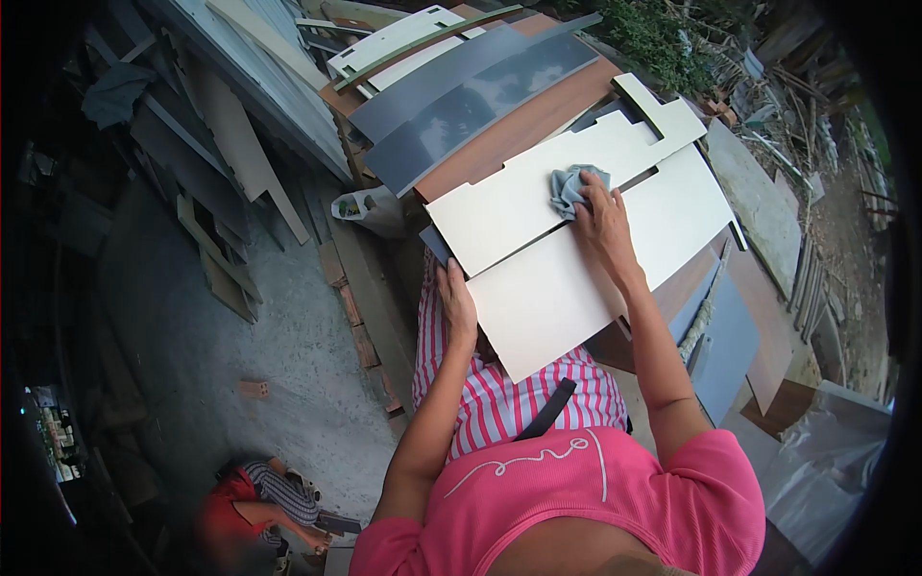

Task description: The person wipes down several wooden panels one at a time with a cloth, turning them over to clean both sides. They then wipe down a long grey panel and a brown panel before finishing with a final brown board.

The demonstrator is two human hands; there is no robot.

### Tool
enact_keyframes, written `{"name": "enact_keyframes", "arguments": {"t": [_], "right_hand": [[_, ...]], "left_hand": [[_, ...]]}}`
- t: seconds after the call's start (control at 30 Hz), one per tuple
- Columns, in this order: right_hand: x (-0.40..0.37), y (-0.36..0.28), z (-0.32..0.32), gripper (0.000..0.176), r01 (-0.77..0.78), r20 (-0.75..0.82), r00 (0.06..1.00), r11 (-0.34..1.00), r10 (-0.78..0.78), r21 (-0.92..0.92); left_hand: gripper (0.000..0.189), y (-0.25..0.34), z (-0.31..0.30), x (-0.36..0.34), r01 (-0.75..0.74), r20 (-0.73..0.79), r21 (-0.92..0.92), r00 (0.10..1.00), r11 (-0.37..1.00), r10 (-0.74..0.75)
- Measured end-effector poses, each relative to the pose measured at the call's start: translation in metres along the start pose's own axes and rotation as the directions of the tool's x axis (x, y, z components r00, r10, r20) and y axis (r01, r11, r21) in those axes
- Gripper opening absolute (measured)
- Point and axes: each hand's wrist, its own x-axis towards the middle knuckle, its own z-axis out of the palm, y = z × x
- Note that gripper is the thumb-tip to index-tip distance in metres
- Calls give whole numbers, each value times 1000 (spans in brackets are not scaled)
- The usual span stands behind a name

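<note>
Since the head cam looks pretty much straight down, I get a decent view of the pile. Two white panels lie on a crowded stack of boards. Dark grey panels [471, 96] and a brown board [523, 130] sit just behind them, more grey boards [725, 350] lean off to the right, and a white bag [370, 206] sits by the stack's left side. Another person [254, 499] crouches on the concrete floor [288, 365] down left, well apart.

The upper white panel [509, 206] runs long from near-left to far-right, notched end pointing away from me. My right hand [603, 223] is bunched down on a grey cloth [570, 188] on that panel, forearm crossing the lower white panel [557, 298]. My left hand [457, 300] is clamped on that lower panel's near-left edge.
</note>
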Motion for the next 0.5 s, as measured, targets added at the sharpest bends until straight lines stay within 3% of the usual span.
{"name": "enact_keyframes", "arguments": {"t": [0.1, 0.17, 0.23, 0.3, 0.37, 0.43, 0.5], "right_hand": [[19, 90, -25, 37, -322, -120, 940, 947, 320, 3], [24, 140, -34, 34, -450, -274, 863, 892, 425, -34], [28, 116, -47, 28, -433, -436, 841, 882, 320, -187], [31, 64, -49, 23, -299, -297, 906, 953, 300, 48], [25, -1, -31, 21, -149, -134, 974, 961, 184, 234], [15, -48, -4, 20, 97, 103, 987, 971, -122, 220], [2, -76, 32, 22, 383, 123, 903, 901, -412, 205]], "left_hand": [[59, -23, 0, 8, -5, -30, -22, 1000, 1000, 4], [57, -18, 0, 8, -10, -32, -20, 999, 1000, 10], [55, -15, -2, 7, -55, 26, -38, 998, 998, 56], [54, -11, -1, 5, -52, -5, -3, 999, 999, 52], [54, -13, -2, 5, -53, -23, 37, 998, 998, 54], [55, -26, -4, 12, -59, 25, -63, 998, 996, 60], [59, -52, -9, 21, -68, 30, 16, 997, 998, 67]]}}
